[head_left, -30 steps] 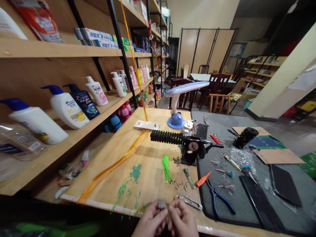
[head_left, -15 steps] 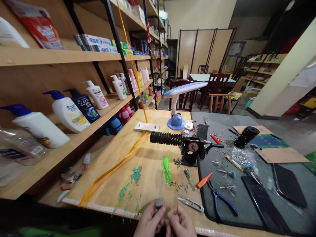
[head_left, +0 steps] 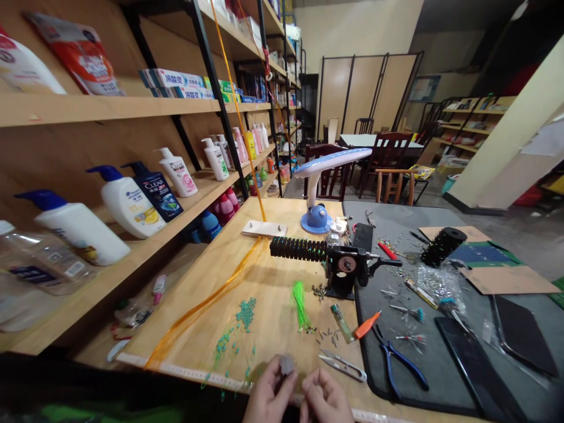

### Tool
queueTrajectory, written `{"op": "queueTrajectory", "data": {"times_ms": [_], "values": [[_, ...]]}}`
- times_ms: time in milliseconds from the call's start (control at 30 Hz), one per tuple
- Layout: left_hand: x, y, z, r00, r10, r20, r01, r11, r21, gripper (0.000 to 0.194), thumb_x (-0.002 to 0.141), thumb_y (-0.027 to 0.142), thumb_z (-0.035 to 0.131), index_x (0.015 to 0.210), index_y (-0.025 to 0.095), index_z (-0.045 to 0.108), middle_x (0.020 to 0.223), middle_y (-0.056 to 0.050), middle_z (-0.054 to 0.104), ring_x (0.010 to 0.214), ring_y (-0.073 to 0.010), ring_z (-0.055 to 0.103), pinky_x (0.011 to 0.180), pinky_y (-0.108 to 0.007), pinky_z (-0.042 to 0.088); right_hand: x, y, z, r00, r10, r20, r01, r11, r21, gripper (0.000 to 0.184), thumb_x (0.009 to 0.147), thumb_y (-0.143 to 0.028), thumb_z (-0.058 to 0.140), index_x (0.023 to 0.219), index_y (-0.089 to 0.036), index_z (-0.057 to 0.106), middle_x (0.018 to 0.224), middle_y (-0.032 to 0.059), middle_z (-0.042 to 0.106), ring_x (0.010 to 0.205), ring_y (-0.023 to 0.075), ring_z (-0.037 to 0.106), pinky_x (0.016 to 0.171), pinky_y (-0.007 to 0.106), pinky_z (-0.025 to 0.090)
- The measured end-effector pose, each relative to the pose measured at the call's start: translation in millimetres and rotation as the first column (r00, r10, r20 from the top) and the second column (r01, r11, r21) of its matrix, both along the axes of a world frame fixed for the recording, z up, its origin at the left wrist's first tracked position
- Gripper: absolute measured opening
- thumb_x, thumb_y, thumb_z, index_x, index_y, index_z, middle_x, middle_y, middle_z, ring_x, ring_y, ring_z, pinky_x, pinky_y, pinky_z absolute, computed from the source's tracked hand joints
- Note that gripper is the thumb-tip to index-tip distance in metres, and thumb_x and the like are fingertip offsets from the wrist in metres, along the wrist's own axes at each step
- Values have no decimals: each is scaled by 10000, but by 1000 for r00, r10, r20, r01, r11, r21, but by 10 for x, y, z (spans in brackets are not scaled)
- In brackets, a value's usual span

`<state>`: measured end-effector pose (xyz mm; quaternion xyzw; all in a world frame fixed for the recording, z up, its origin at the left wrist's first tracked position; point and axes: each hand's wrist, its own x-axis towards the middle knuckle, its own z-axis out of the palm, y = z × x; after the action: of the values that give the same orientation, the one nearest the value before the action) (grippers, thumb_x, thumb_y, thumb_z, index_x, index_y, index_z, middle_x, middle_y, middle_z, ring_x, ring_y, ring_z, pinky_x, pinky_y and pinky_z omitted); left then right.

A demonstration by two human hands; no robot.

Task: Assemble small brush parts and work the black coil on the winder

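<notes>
At the table's front edge, my left hand pinches a small grey piece between thumb and fingers; its exact kind is unclear. Close on its right, my right hand has its fingertips pressed together, and whatever they hold is too small or hidden to make out. Just beyond my hands lie teal beads, some of them on green threads, and a bundle of bright green strands. Thread snips rest on the wood right of my right hand, near several small dark metal bits.
Behind stands a black cranked winder with a ridged roller. Orange threads run from a white clamp plate to the left edge. A lighter, orange cutter, blue-handled pliers and lamp lie or stand around.
The whole view has shifted slightly. In my left hand the grey piece now shows more of its flat face. Both hands stay close together at the table edge.
</notes>
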<state>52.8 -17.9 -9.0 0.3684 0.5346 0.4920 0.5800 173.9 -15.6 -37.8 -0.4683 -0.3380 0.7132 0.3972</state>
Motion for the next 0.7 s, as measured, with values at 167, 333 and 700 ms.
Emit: {"op": "queueTrajectory", "data": {"times_ms": [167, 333, 700], "values": [[-29, -12, -16, 994, -21, -109, 28, 998, 64, 448, 723, 616, 693, 732, 177, 600, 670, 13, 539, 676, -169, 513, 646, -253, 436, -40, -3, -82, 999, -38, 5, 38, 999, -20, 644, 529, -834, 637, 630, -232, 433, 283, -85, 461, 230, 40, 269, 321, 165, 170], [-31, -20, -69, 990, -9, -143, 23, 995, 92, 450, 726, 626, 683, 742, 182, 616, 684, 0, 562, 695, -183, 522, 672, -259, 438, -60, -1, -197, 999, -36, -3, 35, 998, -59, 617, 518, -796, 663, 622, -230, 438, 273, -78, 465, 227, 43, 287, 313, 159, 177], [-38, -26, -69, 992, -12, -125, 22, 996, 85, 440, 714, 614, 702, 736, 182, 623, 662, 8, 548, 680, -179, 522, 658, -244, 434, -45, 14, -106, 998, -25, -49, 20, 996, -82, 573, 560, -741, 686, 621, -221, 453, 274, -79, 474, 224, 41, 292, 315, 152, 176]]}}
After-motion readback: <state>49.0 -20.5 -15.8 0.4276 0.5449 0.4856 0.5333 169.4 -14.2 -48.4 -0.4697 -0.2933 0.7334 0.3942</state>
